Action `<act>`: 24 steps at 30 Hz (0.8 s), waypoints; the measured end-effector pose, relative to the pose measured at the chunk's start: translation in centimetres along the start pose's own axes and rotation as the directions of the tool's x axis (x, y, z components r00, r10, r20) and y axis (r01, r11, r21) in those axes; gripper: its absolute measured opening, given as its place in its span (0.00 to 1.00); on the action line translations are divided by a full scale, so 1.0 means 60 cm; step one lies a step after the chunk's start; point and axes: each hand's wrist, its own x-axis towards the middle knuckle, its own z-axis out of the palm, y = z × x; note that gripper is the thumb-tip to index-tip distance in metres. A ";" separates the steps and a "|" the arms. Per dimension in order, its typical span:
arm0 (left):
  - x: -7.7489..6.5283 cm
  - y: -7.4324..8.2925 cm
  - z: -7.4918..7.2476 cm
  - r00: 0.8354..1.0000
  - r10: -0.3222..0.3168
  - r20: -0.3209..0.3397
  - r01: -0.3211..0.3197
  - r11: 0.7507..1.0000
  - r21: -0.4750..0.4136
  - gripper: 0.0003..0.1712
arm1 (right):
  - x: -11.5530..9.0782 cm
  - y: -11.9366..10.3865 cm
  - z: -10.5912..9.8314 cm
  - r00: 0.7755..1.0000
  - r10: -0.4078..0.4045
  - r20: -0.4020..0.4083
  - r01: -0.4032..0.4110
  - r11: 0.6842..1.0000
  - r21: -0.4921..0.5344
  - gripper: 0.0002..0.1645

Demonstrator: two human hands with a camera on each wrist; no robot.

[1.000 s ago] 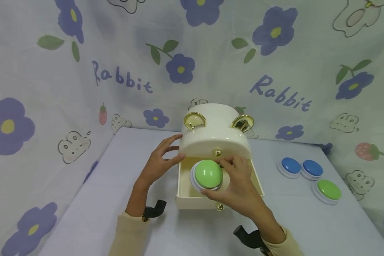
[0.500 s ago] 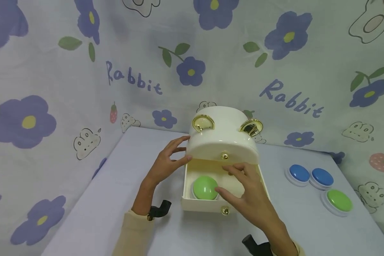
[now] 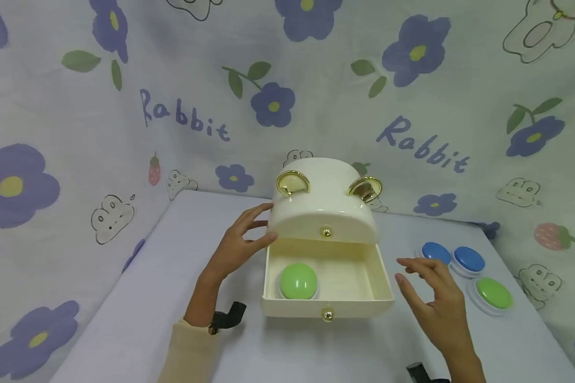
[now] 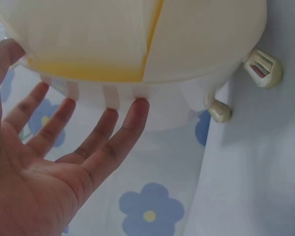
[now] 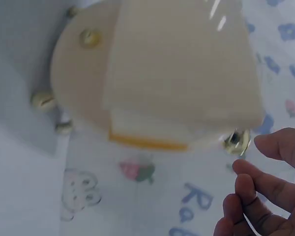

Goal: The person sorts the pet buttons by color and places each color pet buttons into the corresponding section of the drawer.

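A cream drawer box with gold ear-like rings stands in the head view, its lower drawer pulled out. In that drawer's front left corner sits a round green push button with a pale base. My left hand touches the box's left side; in the left wrist view the spread, nearly straight fingers rest against its curved wall. Right of the drawer hovers my right hand, fingers loosely bent and holding nothing. In front of it in the right wrist view is the box.
On the white table, to the right, are two blue push buttons, one partly behind my right hand and the other beside it. A second green push button lies nearer. A flower-print cloth hangs behind.
My right hand has let go of the green push button, which now sits in the drawer, and has moved out to the right. The left hand stays at the box.
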 end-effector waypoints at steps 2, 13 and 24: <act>-0.002 -0.003 -0.003 1.000 0.002 -0.017 -0.001 1.000 0.005 0.37 | 0.002 0.044 -0.010 0.998 0.057 -0.027 -0.058 0.997 -0.043 0.23; 0.004 -0.010 0.000 1.000 0.001 -0.007 -0.001 1.000 0.006 0.37 | -0.038 0.221 -0.064 0.870 0.458 -0.184 -0.493 0.832 -0.256 0.24; 0.014 -0.015 0.006 1.000 -0.003 -0.004 0.003 1.000 0.009 0.37 | -0.063 0.308 -0.116 0.671 0.724 -0.161 -0.721 0.586 -0.369 0.46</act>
